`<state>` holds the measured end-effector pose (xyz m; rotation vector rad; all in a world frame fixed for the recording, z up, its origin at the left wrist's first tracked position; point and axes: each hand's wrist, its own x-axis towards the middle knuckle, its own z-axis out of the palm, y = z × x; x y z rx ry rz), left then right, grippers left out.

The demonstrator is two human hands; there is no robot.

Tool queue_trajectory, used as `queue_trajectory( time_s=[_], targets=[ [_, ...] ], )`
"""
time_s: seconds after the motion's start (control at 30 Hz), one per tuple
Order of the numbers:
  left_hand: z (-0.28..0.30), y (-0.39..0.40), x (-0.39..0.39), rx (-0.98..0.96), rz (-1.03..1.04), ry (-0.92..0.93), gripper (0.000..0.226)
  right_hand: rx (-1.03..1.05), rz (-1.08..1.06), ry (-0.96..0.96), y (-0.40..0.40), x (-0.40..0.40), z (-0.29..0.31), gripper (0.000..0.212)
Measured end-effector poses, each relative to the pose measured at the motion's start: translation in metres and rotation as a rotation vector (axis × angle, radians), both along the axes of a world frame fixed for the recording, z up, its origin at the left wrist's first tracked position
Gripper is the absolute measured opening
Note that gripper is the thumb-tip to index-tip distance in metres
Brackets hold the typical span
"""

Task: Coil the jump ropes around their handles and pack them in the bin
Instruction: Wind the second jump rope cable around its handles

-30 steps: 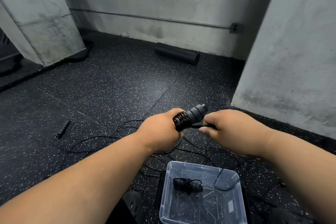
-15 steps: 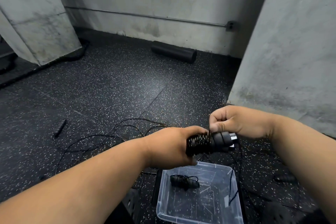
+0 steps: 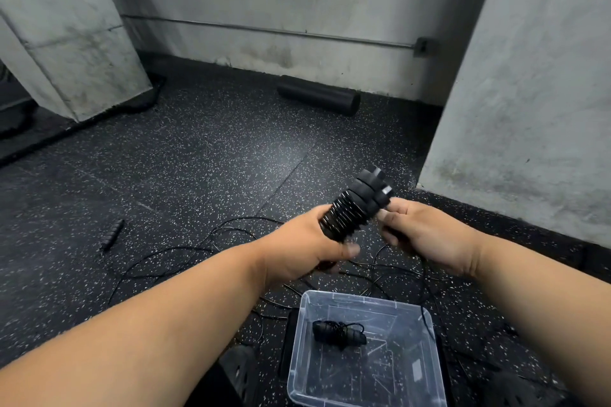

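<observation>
Over on the floor at left there's a spare handle point(image 3: 112, 235) with loose rope point(image 3: 185, 249) trailing off it. Our left hand point(image 3: 307, 248) is wrapped tight round the handles point(image 3: 355, 205), coils already stacked on them, so we're mid-wind. Right hand point(image 3: 426, 238) is curled by the top end, looks like it's pinching the rope. One finished bundle point(image 3: 339, 334) is in the bin point(image 3: 360, 393). Next we'd need more wraps with steady tension.
</observation>
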<state>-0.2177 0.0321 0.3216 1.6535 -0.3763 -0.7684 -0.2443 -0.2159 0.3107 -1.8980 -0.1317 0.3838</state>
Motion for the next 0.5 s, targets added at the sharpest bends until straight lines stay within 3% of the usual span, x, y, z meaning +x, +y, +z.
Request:
queue_trajectory(
  time_s=[0.03, 0.1, 0.3, 0.5],
  targets=[
    [0.001, 0.001, 0.003, -0.019, 0.031, 0.032, 0.042, -0.057, -0.007, -0.059, 0.003, 0.001, 0.004, 0.016],
    [0.004, 0.002, 0.007, -0.06, 0.033, 0.096, 0.038, -0.066, -0.038, -0.116, 0.005, 0.0, 0.008, 0.034],
    [0.013, 0.007, 0.004, -0.172, -0.098, 0.314, 0.044, -0.08, -0.053, -0.318, 0.0, -0.003, 0.007, 0.051],
    [0.019, 0.013, 0.001, -0.16, -0.165, 0.34, 0.051, -0.098, -0.021, -0.211, 0.009, -0.009, 0.008, 0.047]
  ],
)
